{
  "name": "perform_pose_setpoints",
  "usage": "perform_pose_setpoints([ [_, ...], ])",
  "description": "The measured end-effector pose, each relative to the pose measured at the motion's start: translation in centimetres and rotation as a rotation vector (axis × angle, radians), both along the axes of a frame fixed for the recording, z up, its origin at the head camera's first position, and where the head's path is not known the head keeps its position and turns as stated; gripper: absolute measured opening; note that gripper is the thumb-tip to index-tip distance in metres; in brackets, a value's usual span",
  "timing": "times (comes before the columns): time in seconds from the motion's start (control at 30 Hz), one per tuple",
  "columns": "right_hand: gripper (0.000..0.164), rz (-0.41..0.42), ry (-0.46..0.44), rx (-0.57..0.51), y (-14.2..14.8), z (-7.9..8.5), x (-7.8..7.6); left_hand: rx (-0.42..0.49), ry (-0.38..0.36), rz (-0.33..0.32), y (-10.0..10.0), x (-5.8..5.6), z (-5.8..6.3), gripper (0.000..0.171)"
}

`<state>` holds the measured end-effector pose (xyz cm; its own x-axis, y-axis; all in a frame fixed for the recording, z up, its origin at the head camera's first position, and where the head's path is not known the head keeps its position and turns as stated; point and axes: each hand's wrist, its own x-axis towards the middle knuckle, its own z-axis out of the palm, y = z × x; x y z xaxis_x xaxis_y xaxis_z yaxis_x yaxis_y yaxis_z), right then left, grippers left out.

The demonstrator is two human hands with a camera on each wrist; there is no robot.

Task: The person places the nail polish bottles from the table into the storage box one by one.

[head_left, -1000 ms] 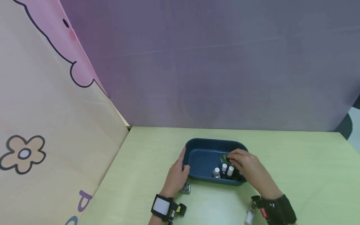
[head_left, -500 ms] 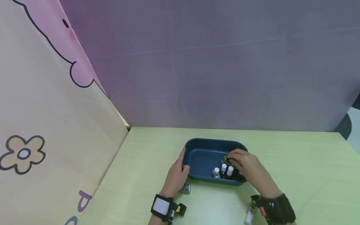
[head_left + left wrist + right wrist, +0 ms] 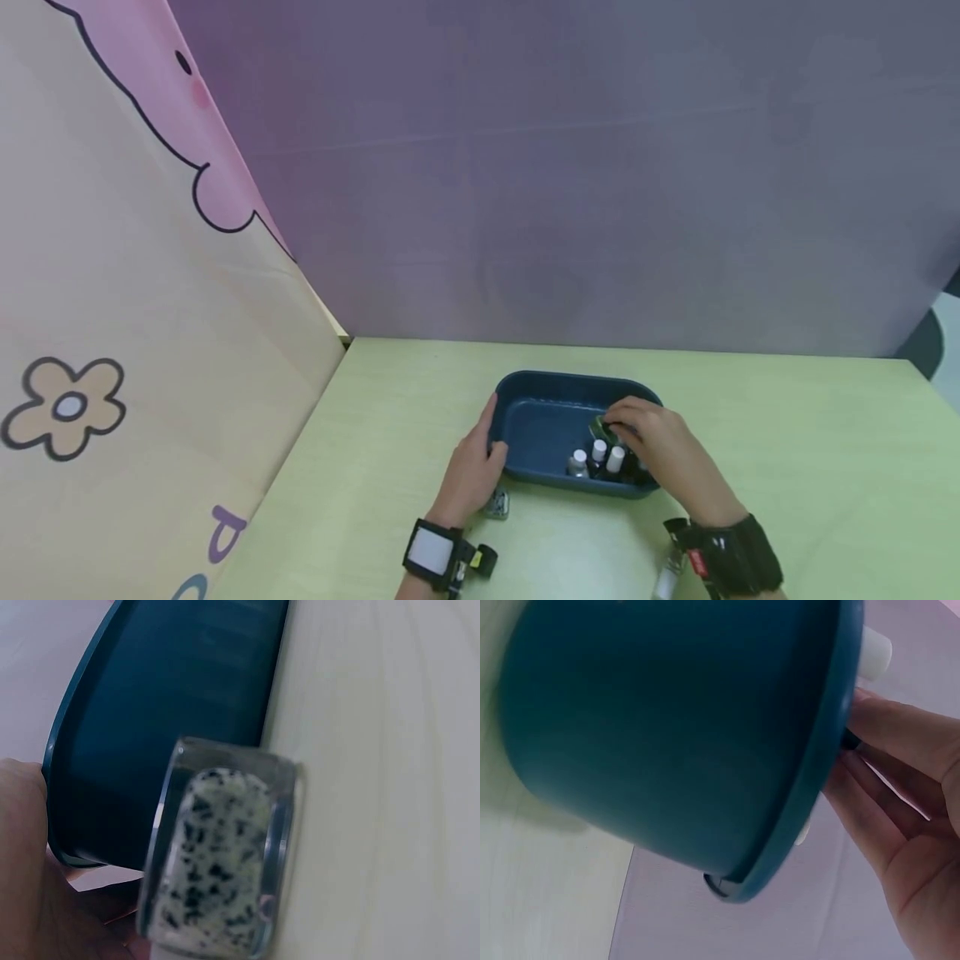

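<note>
A dark blue rectangular basin (image 3: 536,425) rests on the table. My left hand (image 3: 471,471) grips its left end, with the index finger along the rim and the thumb at the near corner. At its right end my right hand (image 3: 652,433) pinches the dark top of a small green bottle (image 3: 599,430) inside the basin. Several small bottles stand near it along the front wall, among them a clear bottle (image 3: 578,465) and a dark bottle with a white cap (image 3: 614,460). In the right wrist view the basin wall (image 3: 667,735) hides most of the contents.
A clear glass bottle with black-speckled white contents (image 3: 214,855) is on the table beside my left wrist. Another clear bottle with a white cap (image 3: 666,579) lies by my right wrist. A purple-grey partition (image 3: 600,208) rises behind the table (image 3: 810,467).
The head view has shifted slightly. The green bottle has tilted a little in my right fingers; both hands otherwise keep their places on the basin and the bottle.
</note>
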<state>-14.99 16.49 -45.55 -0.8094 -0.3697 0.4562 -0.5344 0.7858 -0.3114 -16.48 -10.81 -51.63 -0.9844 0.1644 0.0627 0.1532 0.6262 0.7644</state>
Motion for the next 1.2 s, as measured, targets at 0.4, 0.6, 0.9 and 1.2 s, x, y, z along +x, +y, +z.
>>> perform_pose_setpoints([
  [0.4,0.017,-0.012,-0.044,0.015,0.09,-0.10,-0.24,-0.006,0.011,-0.002,0.04,0.00,0.24,0.070],
  [0.6,0.017,0.000,-0.047,0.029,0.15,-0.37,-0.27,-0.009,0.010,-0.003,-0.02,0.03,0.17,0.070],
  [0.9,0.017,0.033,-0.067,0.051,0.11,-0.57,-0.32,-0.008,0.025,-0.003,-0.07,0.05,0.01,0.071],
  [1.2,0.015,0.069,-0.082,0.084,-0.07,-0.38,-0.31,-0.012,0.020,-0.003,-0.15,-0.02,-0.08,0.071],
])
